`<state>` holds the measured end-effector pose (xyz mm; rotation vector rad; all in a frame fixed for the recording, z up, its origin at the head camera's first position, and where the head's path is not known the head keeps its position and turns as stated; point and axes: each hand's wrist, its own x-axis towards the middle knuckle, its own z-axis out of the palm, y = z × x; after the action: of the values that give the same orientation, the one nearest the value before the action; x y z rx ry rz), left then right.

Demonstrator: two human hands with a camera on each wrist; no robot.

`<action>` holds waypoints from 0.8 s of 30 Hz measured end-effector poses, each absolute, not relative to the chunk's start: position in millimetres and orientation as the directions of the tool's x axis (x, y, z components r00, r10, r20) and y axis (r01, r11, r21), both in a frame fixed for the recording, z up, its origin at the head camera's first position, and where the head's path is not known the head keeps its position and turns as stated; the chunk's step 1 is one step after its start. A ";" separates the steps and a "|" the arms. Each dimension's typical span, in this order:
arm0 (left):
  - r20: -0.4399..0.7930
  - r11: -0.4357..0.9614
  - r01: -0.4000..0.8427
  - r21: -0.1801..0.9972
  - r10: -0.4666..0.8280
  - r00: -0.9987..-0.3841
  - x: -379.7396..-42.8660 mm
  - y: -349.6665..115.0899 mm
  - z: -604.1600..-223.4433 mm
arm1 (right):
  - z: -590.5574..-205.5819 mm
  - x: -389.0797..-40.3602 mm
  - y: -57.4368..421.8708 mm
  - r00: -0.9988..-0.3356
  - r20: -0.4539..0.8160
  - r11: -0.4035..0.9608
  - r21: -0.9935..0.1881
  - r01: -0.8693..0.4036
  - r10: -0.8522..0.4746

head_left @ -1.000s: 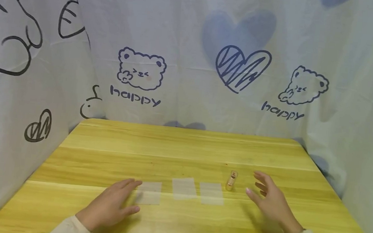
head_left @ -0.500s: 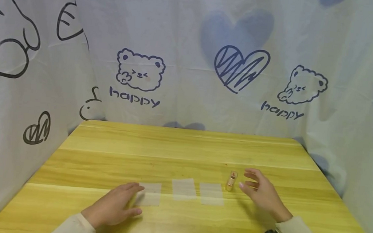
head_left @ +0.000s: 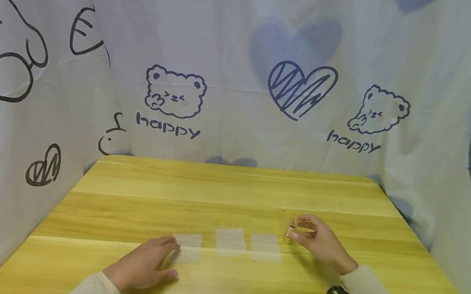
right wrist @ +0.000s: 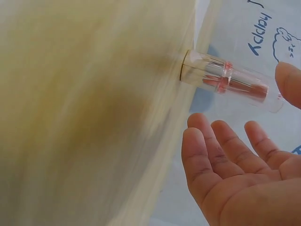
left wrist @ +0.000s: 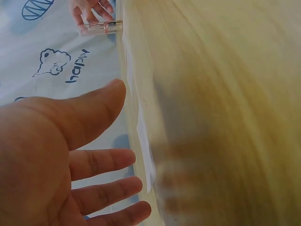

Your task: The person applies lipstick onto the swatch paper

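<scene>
A pale cloth (head_left: 227, 40) printed with bears and hearts hangs beyond the far edge and down the left and right sides. The table (head_left: 232, 193) spans between; its far edge lies well past everything on it, its right edge well apart from the right hand, and its near edge is out of view. There seems ample room to lift or slide things toward the far side; left of the tube, the right sheet is the closest neighbour.

The left hand (head_left: 143, 262) lies over the left sheet's near-left part, fingers loosely spread and thumb apart, pinching nothing; whether a fingertip touches the paper I cannot tell. The right hand (head_left: 323, 244) is just beside the tube, thumb and gently bent fingers apart, no grip formed; thumb contact cannot be told.

Three sheets stretch across the near half: left sheet (head_left: 189, 248), middle sheet (head_left: 230, 241), right sheet (head_left: 266, 247). They look thin, soft and light, best taken by an edge.

Smallest, the tube (right wrist: 235, 82) stands upright, right of the right sheet. Probably light, stiff and slick, easily toppled; its middle looks the best hold.
</scene>
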<state>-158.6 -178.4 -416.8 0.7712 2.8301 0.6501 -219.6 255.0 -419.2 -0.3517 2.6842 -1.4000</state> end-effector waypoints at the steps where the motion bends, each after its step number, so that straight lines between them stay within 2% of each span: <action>1: -0.015 0.772 0.459 0.439 0.517 -0.856 -158.1 -178.8 -417.8 | -420.8 -220.2 254.3 -0.969 0.019 0.553 -0.818 -0.156 -0.245; 24: -0.046 0.779 0.465 0.421 0.531 -0.846 -158.2 -178.5 -423.5 | -428.2 -230.0 247.9 -0.948 -0.008 0.520 -0.837 -0.169 -0.320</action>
<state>-158.2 -178.5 -423.5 0.7919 2.8080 0.6006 -230.0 247.9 -428.2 -0.4204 2.5962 -1.4026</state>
